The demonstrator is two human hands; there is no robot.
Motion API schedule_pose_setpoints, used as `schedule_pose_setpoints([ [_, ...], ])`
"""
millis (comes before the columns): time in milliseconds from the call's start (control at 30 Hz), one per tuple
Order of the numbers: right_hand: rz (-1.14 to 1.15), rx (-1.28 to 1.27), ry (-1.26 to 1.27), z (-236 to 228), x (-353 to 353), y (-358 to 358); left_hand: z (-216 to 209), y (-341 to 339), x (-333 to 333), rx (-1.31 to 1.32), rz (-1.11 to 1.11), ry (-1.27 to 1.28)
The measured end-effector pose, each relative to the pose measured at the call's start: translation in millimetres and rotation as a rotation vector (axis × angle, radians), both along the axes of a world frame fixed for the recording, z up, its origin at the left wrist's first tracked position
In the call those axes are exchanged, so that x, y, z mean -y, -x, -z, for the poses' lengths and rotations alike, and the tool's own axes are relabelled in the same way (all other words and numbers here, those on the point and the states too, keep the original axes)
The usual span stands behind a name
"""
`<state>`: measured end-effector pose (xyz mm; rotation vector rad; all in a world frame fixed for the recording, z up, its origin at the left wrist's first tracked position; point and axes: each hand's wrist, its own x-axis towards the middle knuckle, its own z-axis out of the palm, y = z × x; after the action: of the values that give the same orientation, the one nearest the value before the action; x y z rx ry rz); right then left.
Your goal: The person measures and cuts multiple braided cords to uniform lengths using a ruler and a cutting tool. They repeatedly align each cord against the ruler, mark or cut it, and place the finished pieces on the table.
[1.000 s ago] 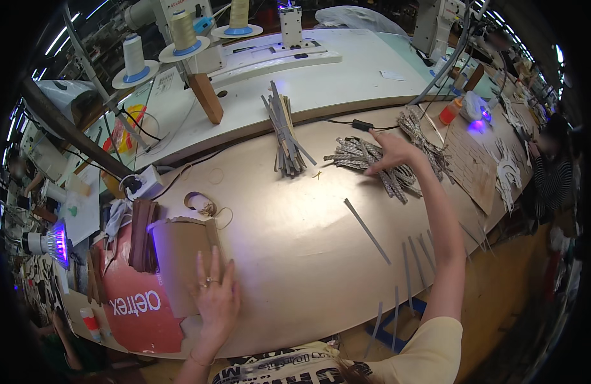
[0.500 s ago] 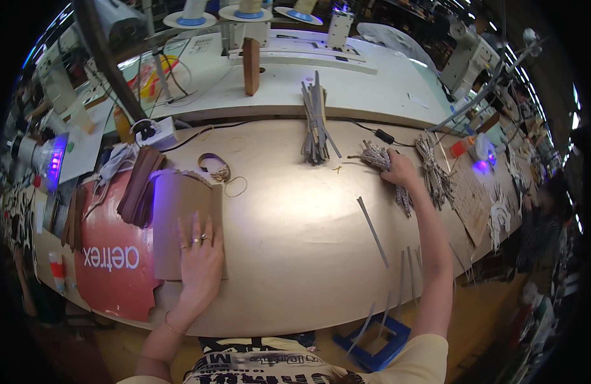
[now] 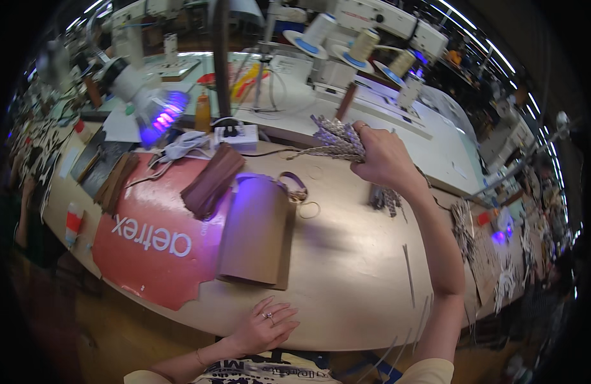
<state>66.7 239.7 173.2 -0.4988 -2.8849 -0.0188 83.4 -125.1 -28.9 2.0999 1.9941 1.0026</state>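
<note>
Head-worn fisheye view, facing downward, close over tan worktable (image 3: 346, 288)

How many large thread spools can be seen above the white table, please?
3: a white spool on the left, a middle beige spool next to it, and a right beige spool. More may be hidden farther back.

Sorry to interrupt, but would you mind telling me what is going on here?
The person's right hand grips a bundle of patterned strips, which appears raised above the tabletop. The left hand is at the near edge, loosely open and apparently empty. Beyond it lies a brown sheet, with a bundle of dark brown strips to its left.
</note>
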Motion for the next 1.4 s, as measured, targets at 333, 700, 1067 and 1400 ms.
schedule_pose_setpoints([
  [333, -0.41, 0.102, 0.302, 10.5, 84.2, 174.4, 31.7, 24.2, 33.6, 0.151, -0.414, -0.112],
  [700, -0.36, 0.287, 0.561, 16.9, 100.7, 196.2, 33.7, 26.5, 28.2, 0.227, -0.427, -0.127],
  [1067, -0.196, 0.065, 0.997, 43.9, 80.0, 205.8, 28.7, 31.0, 26.5, 0.278, -0.414, -0.104],
  [1400, -0.375, -0.018, 0.589, 34.0, 110.8, 184.0, 31.3, 29.0, 26.2, 0.234, -0.427, -0.11],
])
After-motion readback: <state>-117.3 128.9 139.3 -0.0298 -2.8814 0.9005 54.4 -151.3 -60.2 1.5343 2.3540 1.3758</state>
